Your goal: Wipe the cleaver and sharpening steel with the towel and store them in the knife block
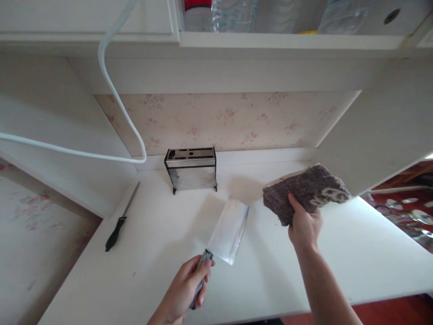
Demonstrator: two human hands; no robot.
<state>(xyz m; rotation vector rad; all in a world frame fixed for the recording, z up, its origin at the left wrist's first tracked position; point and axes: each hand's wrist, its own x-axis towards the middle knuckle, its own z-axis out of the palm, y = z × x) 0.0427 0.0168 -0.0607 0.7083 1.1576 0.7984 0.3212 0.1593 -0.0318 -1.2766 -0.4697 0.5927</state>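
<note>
My left hand (189,284) is wrapped round the grey handle of a cleaver (230,228). Its broad, shiny blade points up and away from me over the white surface. In my right hand (306,223) is a folded brown cloth (304,187) with a pale pattern at its right end and a lighter underside. My thumb lies on top of the cloth, and the fingers beneath are hidden. Cloth and blade are apart. Beyond the cleaver stands a metal knife-block-like holder (192,176) with dark edges and slots in its top.
A sharpening steel (122,216) with a black handle lies at the left of the white countertop (152,280). A white cable (122,106) hangs across the upper left. Overhead, a shelf (287,40) holds clear plastic bottles (233,16). Side panels flank the countertop.
</note>
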